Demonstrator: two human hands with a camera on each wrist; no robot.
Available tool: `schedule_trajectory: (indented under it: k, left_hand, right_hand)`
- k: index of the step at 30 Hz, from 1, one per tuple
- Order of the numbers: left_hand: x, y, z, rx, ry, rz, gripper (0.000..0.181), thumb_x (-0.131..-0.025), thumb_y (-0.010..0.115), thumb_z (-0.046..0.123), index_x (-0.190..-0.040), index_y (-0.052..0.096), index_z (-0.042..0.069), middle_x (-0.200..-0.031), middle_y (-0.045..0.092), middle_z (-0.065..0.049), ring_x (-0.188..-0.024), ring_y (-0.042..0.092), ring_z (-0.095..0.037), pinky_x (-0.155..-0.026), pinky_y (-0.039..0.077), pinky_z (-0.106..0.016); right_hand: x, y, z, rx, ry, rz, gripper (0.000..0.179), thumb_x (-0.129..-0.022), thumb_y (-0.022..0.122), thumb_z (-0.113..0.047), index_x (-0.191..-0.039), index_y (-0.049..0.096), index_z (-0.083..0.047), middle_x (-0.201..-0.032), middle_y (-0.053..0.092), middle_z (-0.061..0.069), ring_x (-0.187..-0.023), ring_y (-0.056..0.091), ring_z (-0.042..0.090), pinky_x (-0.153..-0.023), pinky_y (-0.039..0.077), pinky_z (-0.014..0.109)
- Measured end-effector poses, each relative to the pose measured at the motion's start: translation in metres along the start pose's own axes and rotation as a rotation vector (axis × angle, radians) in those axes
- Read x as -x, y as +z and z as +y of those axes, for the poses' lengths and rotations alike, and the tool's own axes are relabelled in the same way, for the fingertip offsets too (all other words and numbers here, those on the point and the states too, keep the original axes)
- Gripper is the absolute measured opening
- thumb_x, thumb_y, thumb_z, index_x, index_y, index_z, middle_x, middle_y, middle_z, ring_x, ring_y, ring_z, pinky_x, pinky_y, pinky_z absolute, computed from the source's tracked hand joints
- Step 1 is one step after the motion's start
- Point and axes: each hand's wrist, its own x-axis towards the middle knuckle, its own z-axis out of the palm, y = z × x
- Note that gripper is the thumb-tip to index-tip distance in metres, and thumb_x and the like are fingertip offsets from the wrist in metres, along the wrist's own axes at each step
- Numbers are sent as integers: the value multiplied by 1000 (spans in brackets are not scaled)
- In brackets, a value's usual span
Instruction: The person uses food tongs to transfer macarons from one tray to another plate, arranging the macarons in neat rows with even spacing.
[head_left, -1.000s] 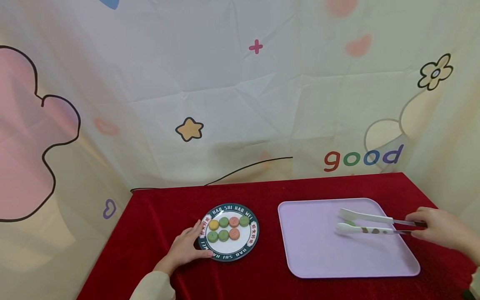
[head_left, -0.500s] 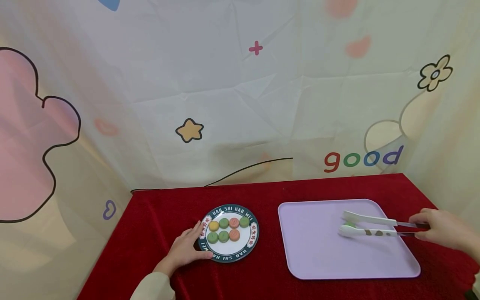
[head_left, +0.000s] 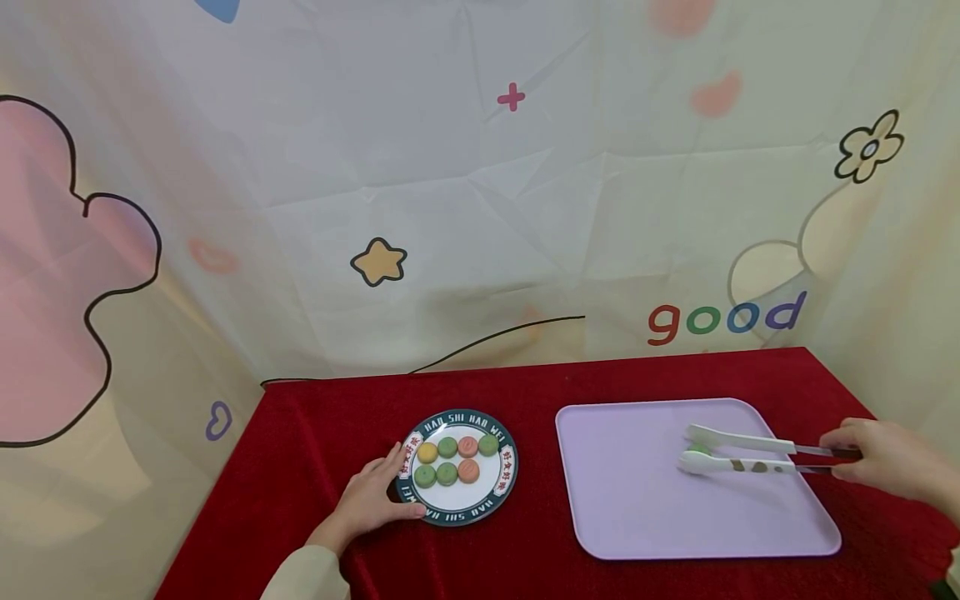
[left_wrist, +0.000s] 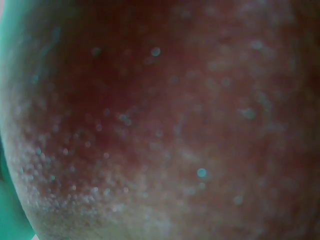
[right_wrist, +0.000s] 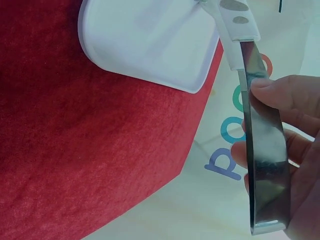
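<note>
My right hand (head_left: 885,458) grips a pair of tongs (right_wrist: 265,135) by their bare metal end. The tongs' pale, spotted arms reach left over the lilac tray (head_left: 630,508) in the head view. Between their tips shows a small round green piece (head_left: 701,448), partly hidden. On the left, my left hand (head_left: 367,500) rests at a round plate (head_left: 457,504) with a dark green lettered border, thumb on the near rim and outstretched fingers along the left rim. Several small round pieces (head_left: 447,473) in green, pink and yellow lie on the plate in two rows.
A red cloth (head_left: 536,533) covers the table under the plate and tray, with a gap of cloth between them. A printed fabric backdrop (head_left: 480,208) hangs behind the table's far edge. The left wrist view is blocked by a blurred close surface (left_wrist: 165,120).
My right hand and the tongs have shifted slightly to the right, and the green piece appears slightly farther right as well. The left hand and plate hold still.
</note>
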Motion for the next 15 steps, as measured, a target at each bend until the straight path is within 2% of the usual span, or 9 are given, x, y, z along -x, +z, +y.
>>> schedule_trajectory:
  k: [9,15]
  left_hand:
    - [0,1,-1,0,15,4,102,-59,67,63,-140,26,16,-145,27,-6,-126,27,-30,-98,27,-57]
    - [-1,0,-1,1,7,2,102,-59,67,63,-140,26,16,-145,27,-5,-126,27,-29,-98,27,-57]
  right_hand:
    - [-1,-3,-1,16,5,-39,27,-65,74,-9,-89,66,0,-77,57,5,-66,49,13,-56,51,30]
    - [0,-3,0,33,-6,-26,27,-65,74,-9,-89,66,0,-77,57,5,-66,49,12,-56,51,30]
